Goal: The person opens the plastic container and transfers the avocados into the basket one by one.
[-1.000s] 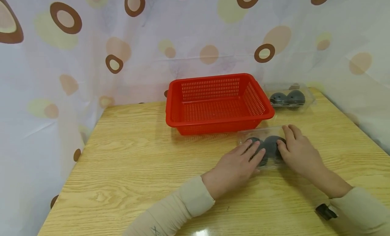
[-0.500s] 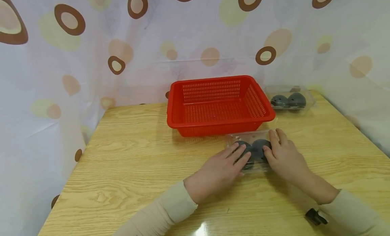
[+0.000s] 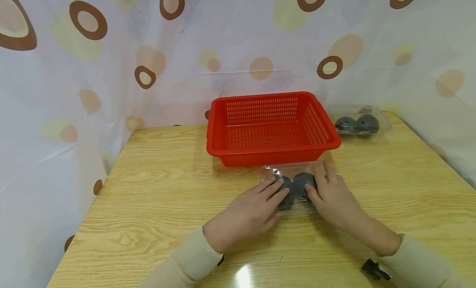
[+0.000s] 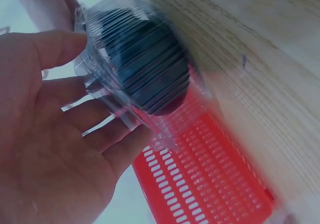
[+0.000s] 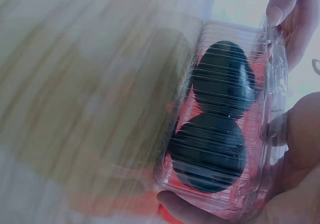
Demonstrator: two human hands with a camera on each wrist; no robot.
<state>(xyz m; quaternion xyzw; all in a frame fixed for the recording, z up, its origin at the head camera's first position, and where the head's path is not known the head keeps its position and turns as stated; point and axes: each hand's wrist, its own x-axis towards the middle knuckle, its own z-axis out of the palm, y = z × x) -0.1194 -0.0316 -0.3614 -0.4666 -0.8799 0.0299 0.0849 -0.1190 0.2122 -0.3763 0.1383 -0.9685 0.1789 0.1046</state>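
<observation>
A clear plastic box (image 3: 293,168) lies lengthwise in both hands just in front of the red basket (image 3: 275,150), on the right-hand half of the wood-grained worktop (image 3: 156,193). The left hand (image 3: 247,211) grips its left end, fingers spread over the top and thumb set against the near side; the right hand (image 3: 336,201) grips the other end, its thumb bent over the top and its fingers around the far corner. Inside sit two dark egg-shaped things (image 3: 303,183), side by side (the right wrist view shows them best, smooth and glossy behind the ribbed wall, with red showing through the plastic). Whether the box touches the worktop cannot be told. The basket has slotted walls and a broad rim, and stands close to the patterned cloth (image 3: 230,36) hanging behind. Beyond its right side rests a second clear box (image 3: 384,122) with another pair of dark rounded things (image 3: 367,123). Beige sleeves (image 3: 193,255) cover both forearms, and a small black piece (image 3: 374,270) shows at the right cuff.
</observation>
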